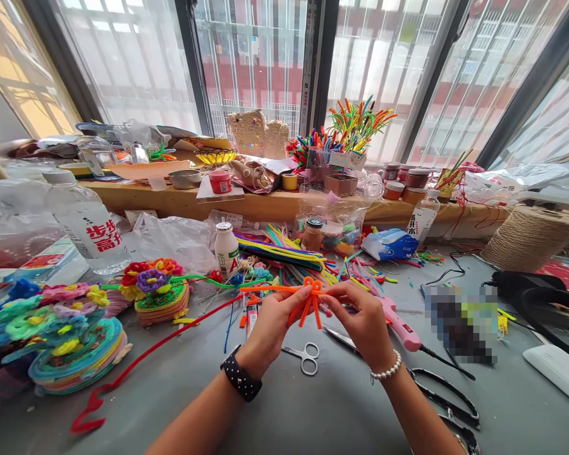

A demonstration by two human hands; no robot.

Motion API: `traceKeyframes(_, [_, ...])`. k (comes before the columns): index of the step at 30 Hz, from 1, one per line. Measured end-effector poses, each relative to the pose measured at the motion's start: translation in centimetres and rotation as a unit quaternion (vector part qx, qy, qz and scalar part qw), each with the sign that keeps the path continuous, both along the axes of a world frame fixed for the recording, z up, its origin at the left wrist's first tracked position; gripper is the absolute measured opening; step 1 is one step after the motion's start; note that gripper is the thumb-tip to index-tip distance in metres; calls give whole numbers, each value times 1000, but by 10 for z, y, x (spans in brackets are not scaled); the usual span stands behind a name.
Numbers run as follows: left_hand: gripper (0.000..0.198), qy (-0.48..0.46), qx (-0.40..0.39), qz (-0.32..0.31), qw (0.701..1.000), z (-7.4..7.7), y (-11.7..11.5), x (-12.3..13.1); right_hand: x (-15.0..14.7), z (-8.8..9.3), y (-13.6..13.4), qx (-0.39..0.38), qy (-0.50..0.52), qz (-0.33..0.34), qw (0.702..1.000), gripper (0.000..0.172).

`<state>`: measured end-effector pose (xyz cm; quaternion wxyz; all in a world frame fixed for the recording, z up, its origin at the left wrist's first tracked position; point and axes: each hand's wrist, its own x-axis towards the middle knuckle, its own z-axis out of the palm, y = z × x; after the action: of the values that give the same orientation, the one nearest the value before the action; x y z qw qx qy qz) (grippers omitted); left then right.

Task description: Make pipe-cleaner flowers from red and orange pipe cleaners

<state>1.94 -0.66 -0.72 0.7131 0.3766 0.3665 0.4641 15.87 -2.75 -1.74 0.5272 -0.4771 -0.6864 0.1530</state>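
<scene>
One orange pipe-cleaner piece [315, 287], looped at top, held above the middle of the grey worktop [308, 414], directly between the hands; its loose ends point toward the near edge, its long stem runs past the left hand toward the left edge. Left hand [274, 317]: pinching its left side; right hand [361, 316]: fingertips pinching its right side, neither hand nearer.

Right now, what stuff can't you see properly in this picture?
All in the head view:
- Orange fuzzy sticks: the pinched bits, covered by fingers of the left hand and right hand.
- Pointed metal blade: its back end, behind the right hand.
- Blocky patch: whatever's there, blurred out.
- White thing: cut off by the right edge.
</scene>
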Motion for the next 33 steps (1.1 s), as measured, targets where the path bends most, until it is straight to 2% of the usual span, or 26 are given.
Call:
traceKeyframes(4, [21, 17, 35, -23, 999, 0, 0, 0, 0, 0, 1, -13, 15, 7, 1000, 14])
traceKeyframes(7, [23, 42, 56, -34, 997, 1, 1, -2, 0, 1, 1, -3, -12, 3, 1000, 14])
traceKeyframes(12, [24, 46, 31, -55, 997, 3, 2, -5, 3, 2, 0, 34, -73, -1, 997, 11])
traceKeyframes(15, [21, 61, 42, -51, 996, 3, 3, -6, 3, 2, 0, 38, -81, 13, 996, 10])
traceKeyframes(22, [18, 79, 92, -86, 989, 1, 2, -6, 2, 0, 2, -95, 70, 48, 992, 18])
traceKeyframes(29, [20, 148, 111, -83, 979, 1, 1, -4, 5, 3, 1, -125, -54, 84, 987, 22])
traceKeyframes(33, [23, 178, 99, -100, 974, 1, 1, -3, 9, 3, 2, -99, -99, 84, 987, 25])
